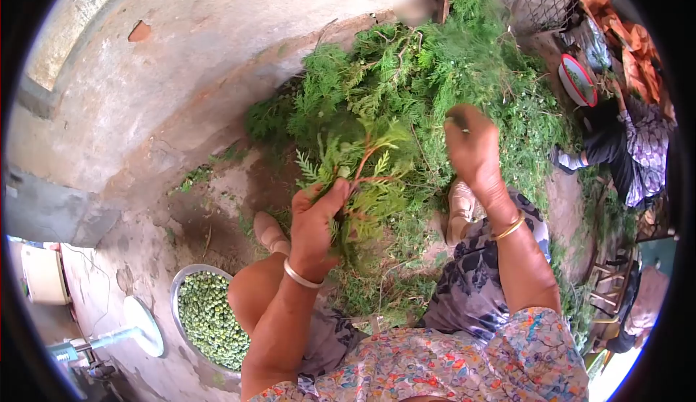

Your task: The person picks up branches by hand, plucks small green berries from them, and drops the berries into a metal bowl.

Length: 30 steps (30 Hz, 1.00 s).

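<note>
The left hand (313,224) is covering the stems of the sprig bundle (362,177). The right hand (471,144) fingertips are sinking into the foliage pile (435,76). The bowl (190,286) is lying partly behind the knee. At far right, a person (638,148) is being cut off by the edge.

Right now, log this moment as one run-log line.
left hand: grips leafy sprig | right hand: reaching into green branch pile, grip unclear | metal bowl: green berries, by left knee

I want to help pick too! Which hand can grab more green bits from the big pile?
Probably the right hand: it already reaches into the pile of green branches, while the left hand is busy gripping a sprig.
</note>
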Motion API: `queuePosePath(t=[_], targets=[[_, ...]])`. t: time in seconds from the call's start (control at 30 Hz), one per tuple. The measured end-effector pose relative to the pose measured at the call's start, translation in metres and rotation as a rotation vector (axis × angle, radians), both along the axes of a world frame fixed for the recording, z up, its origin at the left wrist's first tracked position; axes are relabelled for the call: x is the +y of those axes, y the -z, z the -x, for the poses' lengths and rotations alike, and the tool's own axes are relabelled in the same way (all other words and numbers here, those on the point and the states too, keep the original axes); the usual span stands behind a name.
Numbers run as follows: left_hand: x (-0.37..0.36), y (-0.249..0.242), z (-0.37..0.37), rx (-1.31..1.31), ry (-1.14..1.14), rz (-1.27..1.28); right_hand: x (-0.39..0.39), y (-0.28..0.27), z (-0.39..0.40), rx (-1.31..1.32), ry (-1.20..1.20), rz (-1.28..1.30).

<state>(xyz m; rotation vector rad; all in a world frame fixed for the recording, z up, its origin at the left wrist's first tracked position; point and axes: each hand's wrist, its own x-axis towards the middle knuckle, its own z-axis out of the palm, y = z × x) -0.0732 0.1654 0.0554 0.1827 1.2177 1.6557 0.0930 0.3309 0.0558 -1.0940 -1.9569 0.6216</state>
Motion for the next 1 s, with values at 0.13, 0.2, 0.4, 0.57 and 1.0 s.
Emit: queuePosePath(t=[0.13,0.2,0.4,0.57,1.0], targets=[[-0.003,0.007,0.005,-0.043,0.065,-0.137,0.001,-0.022,-0.004,0.606,-0.176,0.87],[-0.003,-0.001,0.004,0.058,0.137,0.006,-0.006,-0.021,-0.001,0.745,-0.247,1.102],[0.002,0.011,0.0,0.029,0.329,-0.121,-0.019,-0.022,0.009,0.42,-0.417,1.038],[0.007,0.014,-0.007,0.076,0.374,-0.12,-0.023,-0.009,0.017,0.259,-0.628,0.812],[0.007,0.021,-0.003,0.252,0.51,-0.061,-0.027,-0.021,0.013,-0.031,-0.699,0.863]])
